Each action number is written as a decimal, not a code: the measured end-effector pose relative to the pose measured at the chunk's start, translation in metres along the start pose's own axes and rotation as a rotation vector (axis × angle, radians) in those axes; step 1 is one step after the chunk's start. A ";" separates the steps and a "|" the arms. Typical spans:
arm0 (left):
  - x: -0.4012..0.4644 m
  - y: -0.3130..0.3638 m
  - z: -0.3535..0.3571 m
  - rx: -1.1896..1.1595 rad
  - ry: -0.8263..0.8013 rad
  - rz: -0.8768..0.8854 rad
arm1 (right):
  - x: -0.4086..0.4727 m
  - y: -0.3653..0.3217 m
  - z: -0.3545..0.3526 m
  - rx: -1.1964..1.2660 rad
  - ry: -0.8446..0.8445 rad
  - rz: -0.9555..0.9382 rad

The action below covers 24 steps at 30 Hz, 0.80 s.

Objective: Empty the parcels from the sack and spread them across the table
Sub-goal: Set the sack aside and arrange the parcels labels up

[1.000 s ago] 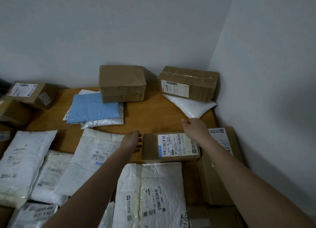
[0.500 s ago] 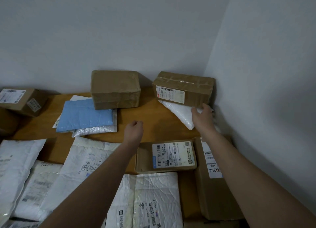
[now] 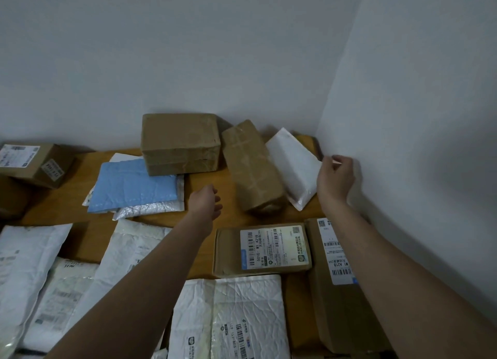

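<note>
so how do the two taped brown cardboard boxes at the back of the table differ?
The squarer brown cardboard box sits straight against the back wall; the longer brown cardboard box lies askew, angled toward the camera. The squarer box overlaps the blue padded mailer; the longer box lies beside the white poly mailer, which the right hand touches at its edge. Both are wrapped in clear tape and show no label.

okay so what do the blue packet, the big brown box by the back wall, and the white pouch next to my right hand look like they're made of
Blue packet: probably a plastic bubble mailer, matte, with a dimpled, padded surface.
Big brown box: seemingly cardboard wrapped in glossy brown tape, showing sheen and wrinkled bands.
White pouch: likely a smooth plastic poly bag, slightly shiny, soft and creased at its lower corner.
</note>
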<state>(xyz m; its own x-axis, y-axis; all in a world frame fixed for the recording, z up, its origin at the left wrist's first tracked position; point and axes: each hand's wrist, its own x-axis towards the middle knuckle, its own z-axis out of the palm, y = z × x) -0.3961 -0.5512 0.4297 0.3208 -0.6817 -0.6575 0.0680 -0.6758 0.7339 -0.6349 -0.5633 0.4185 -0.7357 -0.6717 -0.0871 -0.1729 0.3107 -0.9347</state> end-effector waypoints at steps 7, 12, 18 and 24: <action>-0.016 -0.001 0.003 -0.012 -0.140 -0.021 | -0.030 0.003 0.007 -0.131 -0.572 0.107; -0.020 0.004 0.003 -0.082 -0.184 0.104 | -0.052 0.007 0.017 -0.100 -0.859 0.222; -0.018 0.024 -0.009 -0.274 0.046 0.241 | -0.045 0.006 0.023 -0.198 -0.477 0.151; -0.009 0.005 -0.014 -0.123 0.080 0.062 | -0.044 0.005 0.022 -0.229 -0.540 0.115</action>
<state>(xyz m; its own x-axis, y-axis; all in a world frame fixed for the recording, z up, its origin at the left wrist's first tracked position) -0.3859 -0.5443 0.4416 0.4017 -0.6935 -0.5981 0.1591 -0.5904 0.7913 -0.5895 -0.5468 0.4100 -0.3313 -0.8535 -0.4022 -0.2931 0.4983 -0.8160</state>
